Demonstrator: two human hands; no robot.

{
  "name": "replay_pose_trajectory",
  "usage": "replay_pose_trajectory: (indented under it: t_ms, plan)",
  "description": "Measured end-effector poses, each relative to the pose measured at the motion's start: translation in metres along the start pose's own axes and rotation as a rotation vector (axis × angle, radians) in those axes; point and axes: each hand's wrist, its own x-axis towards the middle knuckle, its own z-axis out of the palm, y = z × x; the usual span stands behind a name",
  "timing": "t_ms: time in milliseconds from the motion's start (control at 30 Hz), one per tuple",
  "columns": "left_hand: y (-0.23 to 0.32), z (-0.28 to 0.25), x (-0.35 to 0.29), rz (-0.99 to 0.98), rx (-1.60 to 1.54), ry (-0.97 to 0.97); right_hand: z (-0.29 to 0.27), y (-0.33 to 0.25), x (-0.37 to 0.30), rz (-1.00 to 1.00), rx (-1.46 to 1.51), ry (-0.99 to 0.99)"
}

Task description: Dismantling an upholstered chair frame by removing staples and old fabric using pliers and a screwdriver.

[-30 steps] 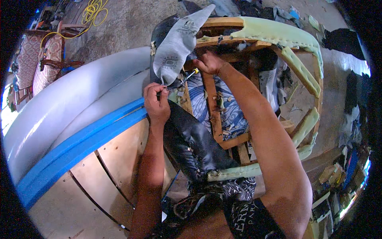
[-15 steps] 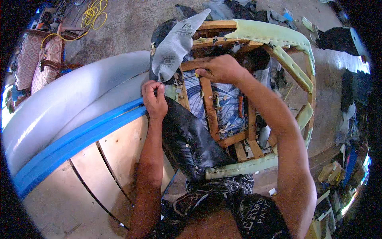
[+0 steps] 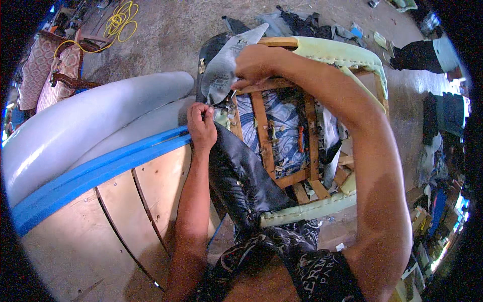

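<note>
A wooden chair frame [image 3: 263,132], partly covered with black leather-like upholstery [image 3: 249,166], stands before me. At its upper left corner a loose grey-backed flap [image 3: 220,75] is folded up. My left hand [image 3: 202,126] is closed, thumb and fingers pinching the cover's edge at the flap's lower end. My right hand [image 3: 259,65] is closed beside the flap, just above and right of the left hand. A thin pale tip shows below its fingers; what it belongs to is hidden. Pale yellow foam [image 3: 337,52] lines the frame's far and near rails.
A red-handled tool [image 3: 301,139] lies inside the frame on blue-and-white patterned fabric [image 3: 282,113]. To the left are a plywood panel with blue edging [image 3: 110,180] and a long grey padded piece [image 3: 100,108]. A yellow cord [image 3: 121,22] and fabric scraps [image 3: 322,24] lie on the floor.
My right hand has moved left and up, from over the frame's inner slats to the grey flap. The left hand keeps its pinch at the cover's edge. The view has shifted slightly.
</note>
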Motion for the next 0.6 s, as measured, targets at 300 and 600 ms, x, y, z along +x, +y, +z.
replay_pose_trajectory:
  t_ms: [300,600]
  plan:
    - [-0.01,-0.009,-0.017,-0.099,0.225,-0.112,-0.09,-0.091,0.038,-0.202,0.129,0.2]
    - [0.009,-0.009,0.007,-0.29,-0.143,0.05,-0.072,-0.086,-0.062,0.401,0.189,0.056]
